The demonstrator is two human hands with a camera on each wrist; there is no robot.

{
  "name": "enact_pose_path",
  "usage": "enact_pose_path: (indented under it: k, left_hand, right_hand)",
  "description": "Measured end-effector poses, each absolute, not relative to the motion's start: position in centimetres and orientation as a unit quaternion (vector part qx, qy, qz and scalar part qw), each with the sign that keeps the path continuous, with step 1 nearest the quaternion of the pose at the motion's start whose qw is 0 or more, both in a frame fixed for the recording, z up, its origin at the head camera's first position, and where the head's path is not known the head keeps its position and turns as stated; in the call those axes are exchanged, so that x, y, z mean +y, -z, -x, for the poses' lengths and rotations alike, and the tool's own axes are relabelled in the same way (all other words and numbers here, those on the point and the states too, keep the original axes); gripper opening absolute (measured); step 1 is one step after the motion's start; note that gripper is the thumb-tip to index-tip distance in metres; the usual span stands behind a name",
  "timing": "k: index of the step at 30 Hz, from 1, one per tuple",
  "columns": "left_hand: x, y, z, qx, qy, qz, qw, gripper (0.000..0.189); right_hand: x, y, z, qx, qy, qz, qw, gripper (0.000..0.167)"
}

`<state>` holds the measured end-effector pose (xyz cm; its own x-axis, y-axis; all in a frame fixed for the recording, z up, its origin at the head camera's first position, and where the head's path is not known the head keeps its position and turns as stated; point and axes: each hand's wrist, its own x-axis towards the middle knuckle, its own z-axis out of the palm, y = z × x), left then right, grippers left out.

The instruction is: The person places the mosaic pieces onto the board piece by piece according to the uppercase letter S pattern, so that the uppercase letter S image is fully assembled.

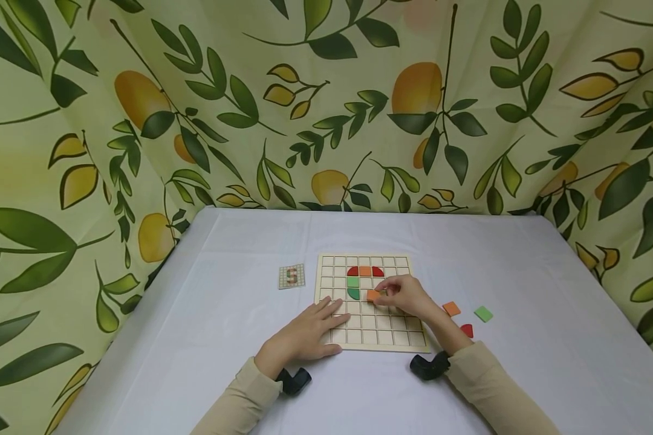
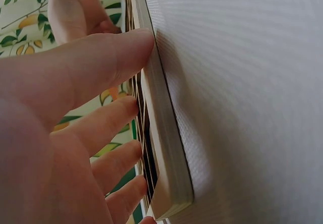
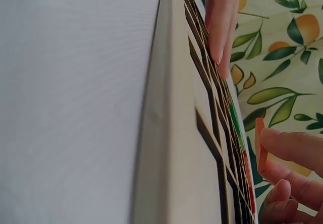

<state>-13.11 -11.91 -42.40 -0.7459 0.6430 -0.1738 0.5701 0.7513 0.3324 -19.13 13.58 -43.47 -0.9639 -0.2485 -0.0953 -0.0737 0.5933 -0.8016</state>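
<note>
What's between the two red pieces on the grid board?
One orange square lies in the cell between them; the head view shows it.

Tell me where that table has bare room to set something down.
Bare white cloth lies left of the picture card, between grid board and curtain, and right of the loose green square. Crowded: the board around left hand and right hand, and beside the right forearm, by the loose red piece.

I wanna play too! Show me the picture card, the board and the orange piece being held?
Picture card [image 1: 291, 277]: head view, middle of its face.
Board [image 1: 370, 336]: head view, an uncovered square in its front row.
Orange piece [image 3: 259, 146]: right wrist view, middle of its visible side.
</note>
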Motion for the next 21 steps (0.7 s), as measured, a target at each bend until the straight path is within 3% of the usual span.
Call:
enact_pose_path:
  k: [21]
  left_hand:
    - [-11.8,42.3,13.0,0.926,-0.128,-0.325,0.143,0.061]
  right_hand:
    - [12.4,43.9,20.0,0.893,0.432,0.075,0.095,0.025]
